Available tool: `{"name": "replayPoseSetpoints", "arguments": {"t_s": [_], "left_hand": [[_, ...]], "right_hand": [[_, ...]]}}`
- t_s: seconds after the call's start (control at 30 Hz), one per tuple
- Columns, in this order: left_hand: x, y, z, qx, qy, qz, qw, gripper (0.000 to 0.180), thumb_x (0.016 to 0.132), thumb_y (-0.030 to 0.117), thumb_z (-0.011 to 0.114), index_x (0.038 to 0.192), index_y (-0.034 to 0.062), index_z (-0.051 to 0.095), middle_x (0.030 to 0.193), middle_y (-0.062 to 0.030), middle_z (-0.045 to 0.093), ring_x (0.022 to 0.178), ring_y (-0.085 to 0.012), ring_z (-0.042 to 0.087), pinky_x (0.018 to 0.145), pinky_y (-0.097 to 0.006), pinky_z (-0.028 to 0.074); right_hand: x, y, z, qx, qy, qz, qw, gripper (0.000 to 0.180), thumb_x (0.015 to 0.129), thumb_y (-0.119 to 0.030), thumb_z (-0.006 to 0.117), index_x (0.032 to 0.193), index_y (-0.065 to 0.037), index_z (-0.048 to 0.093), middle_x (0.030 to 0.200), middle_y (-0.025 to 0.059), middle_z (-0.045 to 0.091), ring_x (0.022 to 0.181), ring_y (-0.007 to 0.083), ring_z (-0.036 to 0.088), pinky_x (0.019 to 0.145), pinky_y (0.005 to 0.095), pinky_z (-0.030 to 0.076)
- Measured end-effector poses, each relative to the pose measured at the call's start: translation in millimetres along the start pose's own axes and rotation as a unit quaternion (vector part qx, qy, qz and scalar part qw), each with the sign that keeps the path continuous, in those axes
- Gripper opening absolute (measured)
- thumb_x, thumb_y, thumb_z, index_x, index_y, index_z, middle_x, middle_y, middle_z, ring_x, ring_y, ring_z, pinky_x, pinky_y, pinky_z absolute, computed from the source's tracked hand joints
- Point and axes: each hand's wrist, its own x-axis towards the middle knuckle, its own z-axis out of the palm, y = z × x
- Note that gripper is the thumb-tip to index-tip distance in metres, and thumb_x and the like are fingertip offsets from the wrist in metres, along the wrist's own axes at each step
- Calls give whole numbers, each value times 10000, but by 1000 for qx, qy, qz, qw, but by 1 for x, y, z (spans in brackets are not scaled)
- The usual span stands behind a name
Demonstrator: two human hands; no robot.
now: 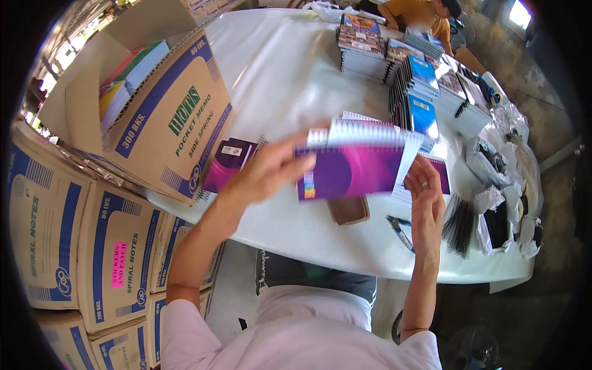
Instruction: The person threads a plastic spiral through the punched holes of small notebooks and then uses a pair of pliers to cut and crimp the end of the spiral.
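A spiral notebook (354, 172) with a purple and magenta cover is held up over the table, tilted, its coil along the far edge. My left hand (271, 169), slightly blurred, grips its left end with the fingers and thumb. My right hand (425, 191) has its fingers curled at the right edge, against the white pages. Behind and beneath it, more white pages and part of another purple cover show. To the left of my left hand lie purple spiral notebooks (229, 158). A brown block (349, 211) sits below the held notebook, partly covered by it.
Pliers (401, 233) and a bundle of black coils (459, 227) lie right of my hands, near plastic-wrapped bundles (496, 213). Notebook stacks (414, 92) stand farther back. An open carton (166, 117) and stacked cartons (117, 259) fill the left. A person (419, 18) sits at the far side.
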Motion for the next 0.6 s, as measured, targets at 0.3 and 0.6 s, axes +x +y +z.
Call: {"name": "replayPoseSetpoints", "arguments": {"t_s": [0.3,0.6], "left_hand": [[-97,-116,71,30,-19,-50,998,689,968,15,522,1559,76,173,1506,-161,445,1371,-241,443,1123,-373,346],[-71,-61,106,320,87,33,943,902,926,356,631,1563,35,79,1559,-208,333,1494,-344,187,1177,-515,188]], "right_hand": [[-117,71,5,84,-26,173,981,317,882,79,632,1139,-28,481,1133,145,626,1096,218,581,981,337,426],[-118,74,15,-108,-103,138,979,376,876,182,475,1159,-34,357,1180,166,507,1103,274,532,998,331,396]]}}
